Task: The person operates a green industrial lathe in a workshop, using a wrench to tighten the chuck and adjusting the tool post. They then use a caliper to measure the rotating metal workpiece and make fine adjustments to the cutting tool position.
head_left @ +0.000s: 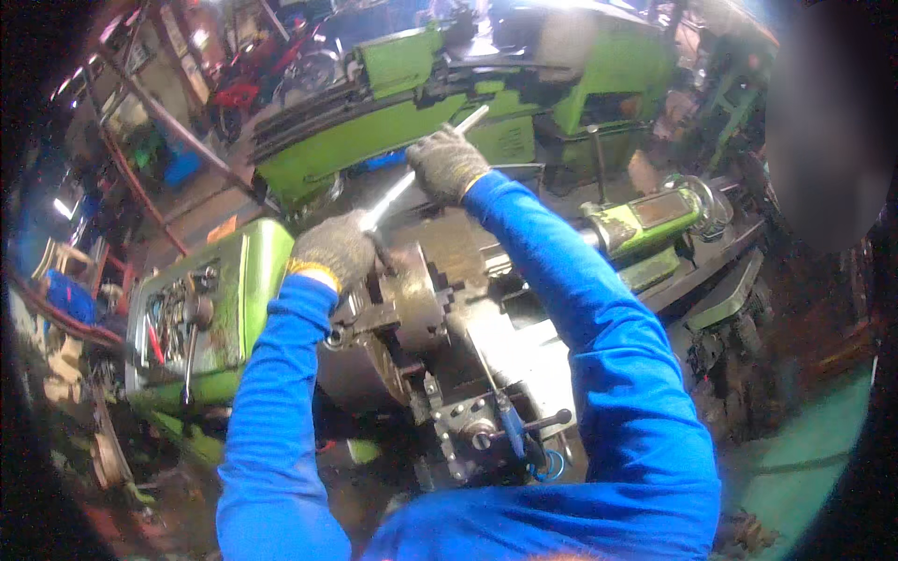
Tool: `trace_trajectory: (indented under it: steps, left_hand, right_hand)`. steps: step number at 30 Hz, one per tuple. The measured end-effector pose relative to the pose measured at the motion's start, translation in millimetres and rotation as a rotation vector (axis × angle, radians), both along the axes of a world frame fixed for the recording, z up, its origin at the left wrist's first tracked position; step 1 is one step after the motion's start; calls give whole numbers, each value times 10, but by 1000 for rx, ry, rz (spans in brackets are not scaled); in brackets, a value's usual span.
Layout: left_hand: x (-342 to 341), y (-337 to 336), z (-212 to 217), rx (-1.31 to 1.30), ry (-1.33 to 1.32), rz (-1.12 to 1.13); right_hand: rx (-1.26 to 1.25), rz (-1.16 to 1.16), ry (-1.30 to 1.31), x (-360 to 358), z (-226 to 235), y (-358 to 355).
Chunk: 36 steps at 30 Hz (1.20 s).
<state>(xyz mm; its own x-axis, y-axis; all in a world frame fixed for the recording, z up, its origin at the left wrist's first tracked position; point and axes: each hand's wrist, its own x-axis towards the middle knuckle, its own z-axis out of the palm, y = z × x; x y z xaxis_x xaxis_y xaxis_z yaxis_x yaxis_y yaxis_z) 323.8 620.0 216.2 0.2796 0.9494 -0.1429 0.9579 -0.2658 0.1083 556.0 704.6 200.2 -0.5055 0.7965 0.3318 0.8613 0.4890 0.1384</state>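
Note:
My two hands wear grey knit work gloves with yellow cuffs. A long bare-metal bar [391, 198] slants up and to the right between them. My right hand [447, 165] is closed around its upper part, and the far tip sticks out beyond the fist. At the bar's lower end my left hand [332, 249] is wrapped, just above and left of the lathe chuck [414, 297]. A short dark piece shows under the left hand, beside the chuck; how it joins the bar is hidden. Stepped jaws show on the chuck's right side.
The green lathe headstock [265, 266] carries a tray of loose tools, with a wrench [190, 360] over its edge. A tool post [472, 432] with a lever handle stands near me. The tailstock [650, 215] is to the right. Another green machine [374, 140] stands behind.

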Motion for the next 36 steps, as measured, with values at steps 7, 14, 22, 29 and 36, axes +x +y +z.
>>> trace_trajectory:
  steps: [7, 14, 22, 29, 36]
  left_hand:
    - [189, -213, 254, 143, 93, -18]
    - [101, -234, 175, 263, -32, -148]
    - [24, -222, -129, 433, -98, -30]
    - [79, -259, -152, 545, -24, 69]
    - [170, -400, 63, 413, 246, 223]
  right_hand:
    - [-37, -101, 37, 234, 31, -268]
    - [-109, -233, -146, 250, 263, -271]
    - [-94, -516, -87, 653, 225, 55]
    - [-40, -447, -221, 1256, 46, 505]
    - [-68, -374, 13, 977, 55, 294]
